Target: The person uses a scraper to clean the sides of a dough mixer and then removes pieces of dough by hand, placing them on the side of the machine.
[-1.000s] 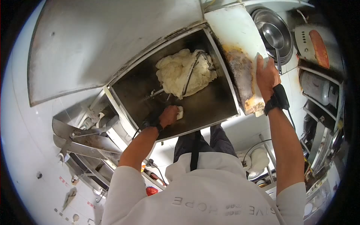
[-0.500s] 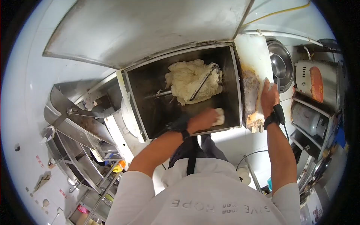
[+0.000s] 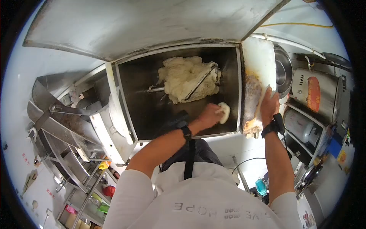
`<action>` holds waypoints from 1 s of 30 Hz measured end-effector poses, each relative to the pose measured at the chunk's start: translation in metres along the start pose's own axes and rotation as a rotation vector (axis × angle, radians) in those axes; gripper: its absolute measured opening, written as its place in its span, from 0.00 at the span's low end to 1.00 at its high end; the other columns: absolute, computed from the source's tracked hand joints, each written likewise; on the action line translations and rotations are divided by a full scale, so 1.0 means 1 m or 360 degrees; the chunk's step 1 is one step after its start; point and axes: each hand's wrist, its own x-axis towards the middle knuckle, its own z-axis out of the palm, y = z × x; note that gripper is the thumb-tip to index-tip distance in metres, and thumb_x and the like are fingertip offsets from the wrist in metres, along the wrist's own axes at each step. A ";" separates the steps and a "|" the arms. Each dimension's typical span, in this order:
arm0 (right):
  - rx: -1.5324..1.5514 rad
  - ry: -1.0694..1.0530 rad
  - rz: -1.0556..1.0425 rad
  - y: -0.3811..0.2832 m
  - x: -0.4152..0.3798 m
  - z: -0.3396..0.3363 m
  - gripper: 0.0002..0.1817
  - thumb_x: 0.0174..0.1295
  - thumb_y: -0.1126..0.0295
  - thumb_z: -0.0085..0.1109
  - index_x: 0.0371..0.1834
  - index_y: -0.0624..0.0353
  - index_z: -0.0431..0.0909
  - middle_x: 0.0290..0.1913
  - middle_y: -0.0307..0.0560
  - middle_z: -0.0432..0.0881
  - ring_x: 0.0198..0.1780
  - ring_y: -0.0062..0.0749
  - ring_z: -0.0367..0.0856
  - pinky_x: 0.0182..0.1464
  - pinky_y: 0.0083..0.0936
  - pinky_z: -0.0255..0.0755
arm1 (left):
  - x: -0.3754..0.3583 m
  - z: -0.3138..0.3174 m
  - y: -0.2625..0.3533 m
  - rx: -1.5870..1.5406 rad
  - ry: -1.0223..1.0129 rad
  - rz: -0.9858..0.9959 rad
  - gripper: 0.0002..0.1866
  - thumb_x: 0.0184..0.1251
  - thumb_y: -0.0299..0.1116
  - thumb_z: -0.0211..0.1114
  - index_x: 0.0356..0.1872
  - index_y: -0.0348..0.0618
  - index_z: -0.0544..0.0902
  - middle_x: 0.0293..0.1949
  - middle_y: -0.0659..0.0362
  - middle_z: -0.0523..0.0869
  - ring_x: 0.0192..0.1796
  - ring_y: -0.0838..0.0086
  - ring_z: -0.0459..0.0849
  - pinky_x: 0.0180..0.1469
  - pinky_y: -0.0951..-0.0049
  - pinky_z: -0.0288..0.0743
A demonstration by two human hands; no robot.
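Observation:
In the head view, my left hand [image 3: 209,116] reaches into the metal tub [image 3: 133,114] of a dough mixer and is closed on a small pale piece of dough [image 3: 224,113]. Beyond it, a big lump of dough [image 3: 181,78] is wrapped around the mixer's metal bar [image 3: 198,86]. My left hand is just in front of that lump, apart from it. At the right, my right hand [image 3: 270,106] grips the edge of the mixer's rust-stained side housing [image 3: 254,87]; some of its fingers are hidden over the side.
The mixer's raised lid [image 3: 145,23] stands behind the tub. Steel bowls [image 3: 283,70] hang to the right, near a metal appliance [image 3: 318,89] on a rack. A metal chute-like frame [image 3: 72,126] stands at the left. A black cable [image 3: 248,159] curves near the floor.
My view has shifted slightly, moving the mixer left in the frame. My left hand with the piece of dough is a little nearer the tub's right wall. My right hand stays on the housing.

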 end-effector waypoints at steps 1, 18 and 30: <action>0.0021 -0.0012 -0.0019 0.006 0.002 0.004 0.33 0.73 0.43 0.41 0.52 0.69 0.74 0.45 0.76 0.81 0.49 0.71 0.79 0.50 0.52 0.71 | 0.007 0.018 0.008 -0.0033 0.0088 -0.0071 0.15 0.61 0.36 0.69 0.31 0.30 0.82 0.24 0.49 0.81 0.32 0.73 0.80 0.38 0.61 0.75; -0.0062 -0.0078 0.0046 -0.011 -0.002 -0.010 0.33 0.73 0.43 0.41 0.56 0.67 0.72 0.44 0.77 0.81 0.48 0.71 0.80 0.50 0.56 0.74 | 0.029 0.019 -0.001 0.0632 0.0016 -0.0266 0.13 0.50 0.32 0.73 0.30 0.29 0.86 0.31 0.42 0.87 0.32 0.58 0.88 0.34 0.60 0.78; 0.0017 -0.0080 -0.0019 -0.012 -0.007 -0.016 0.29 0.73 0.45 0.43 0.52 0.65 0.72 0.42 0.75 0.82 0.45 0.71 0.81 0.48 0.57 0.75 | -0.072 -0.030 0.062 -0.0623 0.0491 -0.0363 0.13 0.65 0.34 0.69 0.42 0.32 0.86 0.36 0.59 0.88 0.36 0.77 0.81 0.39 0.71 0.76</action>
